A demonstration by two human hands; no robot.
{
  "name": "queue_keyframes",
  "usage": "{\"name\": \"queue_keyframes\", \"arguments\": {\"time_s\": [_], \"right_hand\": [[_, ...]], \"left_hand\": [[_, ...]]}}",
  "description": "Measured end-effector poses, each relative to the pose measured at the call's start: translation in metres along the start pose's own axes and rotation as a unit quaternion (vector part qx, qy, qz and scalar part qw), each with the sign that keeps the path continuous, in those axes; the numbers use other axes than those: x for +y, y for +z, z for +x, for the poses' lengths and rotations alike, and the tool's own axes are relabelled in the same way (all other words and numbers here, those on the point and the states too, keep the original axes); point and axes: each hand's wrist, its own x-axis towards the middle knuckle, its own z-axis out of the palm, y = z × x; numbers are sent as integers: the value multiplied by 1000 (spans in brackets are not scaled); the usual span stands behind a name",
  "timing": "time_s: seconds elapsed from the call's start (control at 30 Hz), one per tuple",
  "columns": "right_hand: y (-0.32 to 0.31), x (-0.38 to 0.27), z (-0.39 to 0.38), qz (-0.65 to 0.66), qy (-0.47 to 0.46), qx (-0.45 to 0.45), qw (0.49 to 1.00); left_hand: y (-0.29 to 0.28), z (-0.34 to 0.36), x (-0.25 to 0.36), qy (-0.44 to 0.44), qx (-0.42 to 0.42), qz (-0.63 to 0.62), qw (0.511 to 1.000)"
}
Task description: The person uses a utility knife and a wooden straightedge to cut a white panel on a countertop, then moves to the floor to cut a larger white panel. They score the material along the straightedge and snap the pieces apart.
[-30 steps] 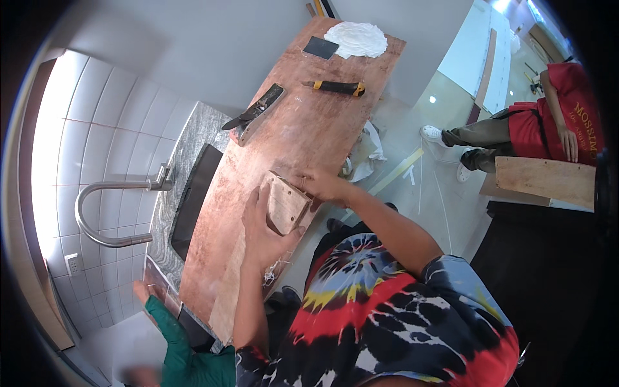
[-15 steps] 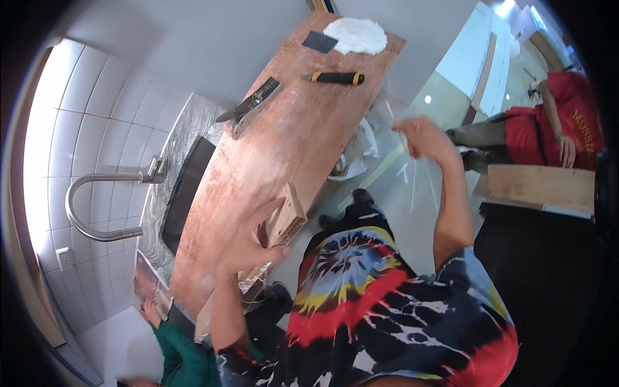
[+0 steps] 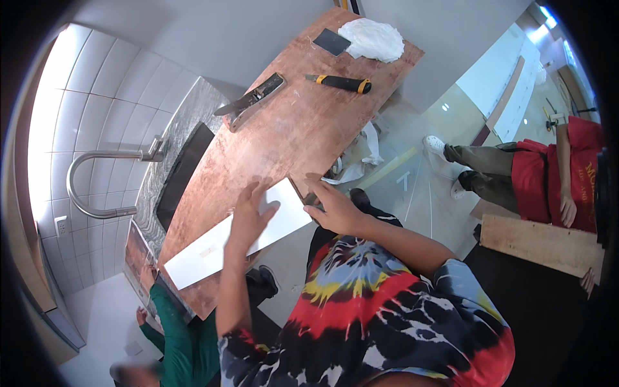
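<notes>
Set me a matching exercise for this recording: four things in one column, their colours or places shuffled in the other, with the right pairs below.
Things:
1. Long board
2. Knife
3. Tap
4. Flat square plate

Descriptions:
A. Silvery and curved, in front of wall tiles
B. Dark, next to a white patch
C. White, with the left hand over it
D. Black and yellow

Pairs: 1-C, 2-D, 3-A, 4-B

The board (image 3: 284, 209) looks smooth to me, like laminate with a soft sheen. The table (image 3: 309, 132) is wood, matt and mottled. The tap (image 3: 109, 154) is satiny metal, the tiles (image 3: 103, 131) glazed and shiny. The knife (image 3: 345, 83) has a matt, plastic-looking grip. From where I stand, the floor (image 3: 445, 219) gleams, polished, throwing back lights; the counter (image 3: 189, 116) looks like streaked stone; the shirt (image 3: 374, 284) is matt cloth.
</notes>
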Motion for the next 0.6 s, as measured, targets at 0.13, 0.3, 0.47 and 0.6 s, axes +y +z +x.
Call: {"name": "queue_keyframes", "arguments": {"time_s": [0.13, 0.3, 0.47, 0.6], "right_hand": [[1, -4, 3, -33, 90, -126, 987], [-30, -35, 40, -159, 73, -311, 934], [-26, -28, 121, -183, -142, -130, 964], [-8, -5, 124, -212, -111, -231, 943]], "left_hand": [[42, -31, 16, -63, 146, 3, 987], [84, -84, 29, -156, 286, 72, 943], [130, -146, 17, -358, 436, -91, 821], [124, -147, 12, -479, 506, -294, 654]]}}
